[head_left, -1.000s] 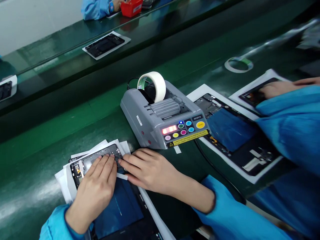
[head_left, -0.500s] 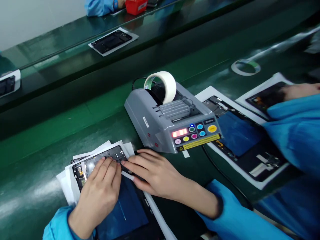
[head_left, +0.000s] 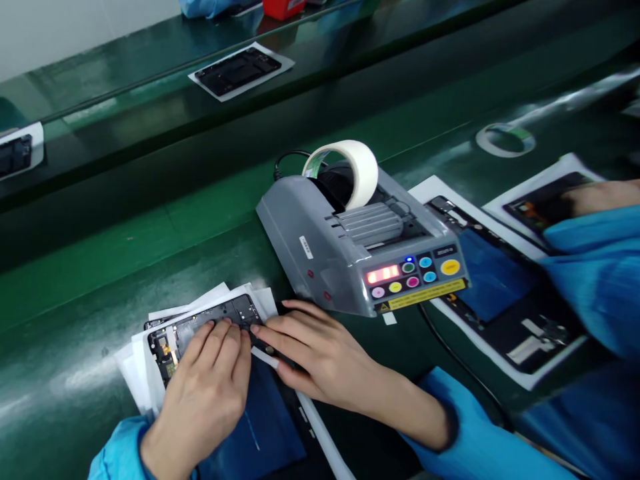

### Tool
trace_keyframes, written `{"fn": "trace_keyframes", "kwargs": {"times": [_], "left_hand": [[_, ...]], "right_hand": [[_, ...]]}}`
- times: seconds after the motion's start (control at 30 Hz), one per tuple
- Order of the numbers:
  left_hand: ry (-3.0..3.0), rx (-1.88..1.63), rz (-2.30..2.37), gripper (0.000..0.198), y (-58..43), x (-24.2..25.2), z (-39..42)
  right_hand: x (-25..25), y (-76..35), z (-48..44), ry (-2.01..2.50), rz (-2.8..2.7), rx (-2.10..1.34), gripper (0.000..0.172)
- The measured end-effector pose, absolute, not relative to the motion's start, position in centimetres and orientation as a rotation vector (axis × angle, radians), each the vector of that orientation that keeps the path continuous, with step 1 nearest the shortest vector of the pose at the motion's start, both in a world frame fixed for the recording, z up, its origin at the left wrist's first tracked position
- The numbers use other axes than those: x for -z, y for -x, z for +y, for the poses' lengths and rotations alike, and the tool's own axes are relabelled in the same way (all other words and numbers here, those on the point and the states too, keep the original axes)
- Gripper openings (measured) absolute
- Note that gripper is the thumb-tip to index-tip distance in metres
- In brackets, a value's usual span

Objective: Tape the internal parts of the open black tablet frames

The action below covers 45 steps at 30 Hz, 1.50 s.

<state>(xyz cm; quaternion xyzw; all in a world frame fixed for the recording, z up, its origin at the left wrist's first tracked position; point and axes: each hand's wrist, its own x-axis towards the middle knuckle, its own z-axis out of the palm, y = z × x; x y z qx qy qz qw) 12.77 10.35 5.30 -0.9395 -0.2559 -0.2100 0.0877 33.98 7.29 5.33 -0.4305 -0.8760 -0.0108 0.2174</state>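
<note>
Phone housing (head_left: 200, 331), one, dark, circuit parts exposed; it lies on a stack of white paper sheets (head_left: 131, 363) on the green tabletop (head_left: 75, 287), lower left of centre, directly before the hands; long axis runs lower left to upper right of the frame; left hand (head_left: 203, 397) is over its middle, fingertips (head_left: 225, 327) resting on it; right hand (head_left: 320, 360) is at its right end, fingertips (head_left: 257, 330) against it; both open, fingers extended, no closed grip visible; left hand covers more of it.

Counts: grey tape dispenser (head_left: 360, 257), one, just upper right of the housing; white tape roll (head_left: 363, 172), one, seated on it; blue-filmed panels, two: lower centre (head_left: 260, 427), right (head_left: 493, 283); dark device (head_left: 530, 213), one, upper right, under a co-worker's hand (head_left: 603, 198); dark panels on far tabletop (head_left: 150, 100), two: (head_left: 237, 70), (head_left: 15, 153).
</note>
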Motion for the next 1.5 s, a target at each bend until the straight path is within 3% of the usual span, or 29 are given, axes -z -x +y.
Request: {"fn": "trace_keyframes", "kwargs": {"times": [0.37,0.57,0.83,1.07,1.37,1.5], "left_hand": [[2.842,0.65,-0.803,0.03,-12.5,-4.6,10.3],[2.879,0.481,-0.778,0.022,-13.3,-7.5,10.9],[2.596,0.228,-0.298,0.024,-15.8,-9.4,11.1],[2.482,0.098,-0.154,0.024,-16.3,-10.2,11.8],[2.566,0.285,-0.198,0.02,-15.5,-9.5,13.1],[2.715,0.328,-0.321,0.016,-14.9,-9.0,13.4]], "right_hand": [[-5.6,-33.7,6.9,1.222,-2.404,0.074,0.03],[-5.6,-34.6,4.6,1.083,-2.234,0.097,0.024],[-5.3,-34.5,3.9,1.075,-2.177,0.021,0.02],[-5.2,-34.5,3.7,1.058,-2.159,-0.017,0.019],[-5.4,-34.4,3.6,1.048,-2.176,0.051,0.017],[-6.0,-34.1,4.4,1.152,-2.266,0.126,0.029]]}}
